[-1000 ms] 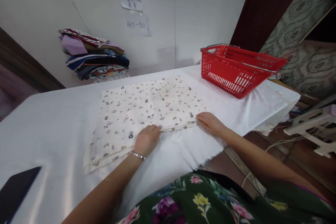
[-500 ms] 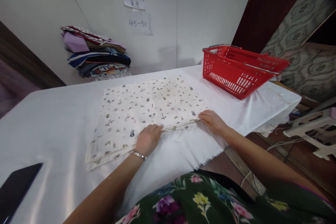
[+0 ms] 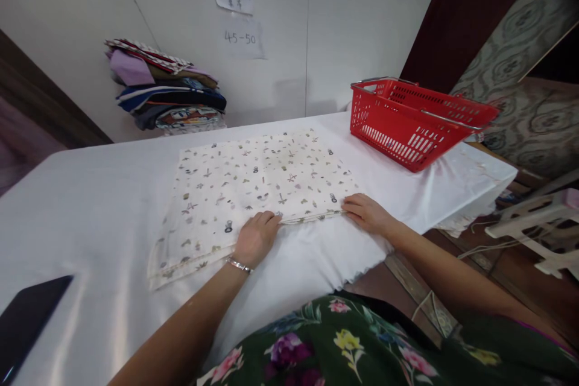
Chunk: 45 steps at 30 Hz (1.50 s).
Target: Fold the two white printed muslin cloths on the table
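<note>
A cream cloth (image 3: pixel 253 181) with small plant and animal prints lies folded in layers on the white-covered table. My left hand (image 3: pixel 257 238) grips the middle of its near edge, fingers curled over the fold. At the near right corner, my right hand (image 3: pixel 364 212) pinches the edge between thumb and fingers. Between the two hands the layers lie close together. Left of my left hand, a lower layer sticks out a little below the upper one. The undersides of the layers and my left thumb are hidden.
A red plastic basket (image 3: pixel 407 126) with metal handles stands at the back right of the white tablecloth (image 3: pixel 108 205). Folded fabrics (image 3: pixel 167 87) are stacked at the back left by the wall. A dark flat object (image 3: pixel 34 319) lies front left. A white stool (image 3: pixel 538 223) is beyond the right edge.
Between my hands, the lower layer that showed below the near edge has drawn in closer under the upper one. Both hands keep nearly the same places.
</note>
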Motion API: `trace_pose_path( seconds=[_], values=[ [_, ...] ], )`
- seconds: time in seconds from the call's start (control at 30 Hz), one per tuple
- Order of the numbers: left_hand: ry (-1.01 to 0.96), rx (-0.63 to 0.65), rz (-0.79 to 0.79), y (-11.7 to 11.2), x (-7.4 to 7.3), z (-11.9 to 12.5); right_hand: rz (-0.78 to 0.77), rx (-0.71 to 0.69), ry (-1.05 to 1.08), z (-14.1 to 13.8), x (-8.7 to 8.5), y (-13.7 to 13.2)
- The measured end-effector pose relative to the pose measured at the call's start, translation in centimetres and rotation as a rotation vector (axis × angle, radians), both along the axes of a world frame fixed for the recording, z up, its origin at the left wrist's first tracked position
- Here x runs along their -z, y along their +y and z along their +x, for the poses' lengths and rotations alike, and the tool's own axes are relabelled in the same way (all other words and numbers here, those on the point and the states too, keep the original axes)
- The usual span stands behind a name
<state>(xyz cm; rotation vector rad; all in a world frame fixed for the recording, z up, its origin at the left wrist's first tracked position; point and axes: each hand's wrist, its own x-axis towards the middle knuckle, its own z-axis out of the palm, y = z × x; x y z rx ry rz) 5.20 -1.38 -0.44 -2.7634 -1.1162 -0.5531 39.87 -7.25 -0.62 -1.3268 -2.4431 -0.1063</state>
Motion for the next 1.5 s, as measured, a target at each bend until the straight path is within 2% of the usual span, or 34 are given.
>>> trace_pose_path(
  seconds=[0.17, 0.3, 0.53, 0.67, 0.9, 1.03, 1.2, 1.3, 1.5],
  values=[
    [-0.068, 0.003, 0.02, 0.3, -0.1, 0.0, 0.011, 0.025, -0.064, 0.5, 0.5, 0.3],
    [-0.044, 0.006, 0.024, 0.3, -0.3, 0.1, 0.017, 0.074, -0.075, 0.5, 0.8, 0.4],
    [-0.023, 0.002, 0.026, 0.3, -0.3, 0.1, 0.015, 0.147, 0.071, 0.1, 0.0, 1.0],
    [-0.026, 0.006, 0.039, 0.3, -0.2, 0.0, 0.01, 0.159, 0.065, 0.0, -0.4, 1.4],
    [0.066, 0.004, -0.002, 0.0, -0.1, 0.2, -0.032, 0.148, -0.008, -0.2, 0.3, 1.5],
    [0.064, 0.028, -0.026, 0.1, -0.1, 0.2, -0.022, 0.179, 0.068, -0.2, 0.4, 1.5],
    [-0.001, -0.045, 0.045, 0.8, -0.9, 0.0, 0.029, 0.226, 0.105, -0.7, -0.5, 1.8],
    [-0.02, -0.063, 0.074, 1.0, -1.0, -0.1, 0.031, 0.194, 0.009, -0.9, -0.6, 1.8],
    [0.069, 0.015, 0.002, 0.1, 0.3, 0.0, 0.007, 0.118, -0.03, -0.2, 0.9, 1.0]
  ],
)
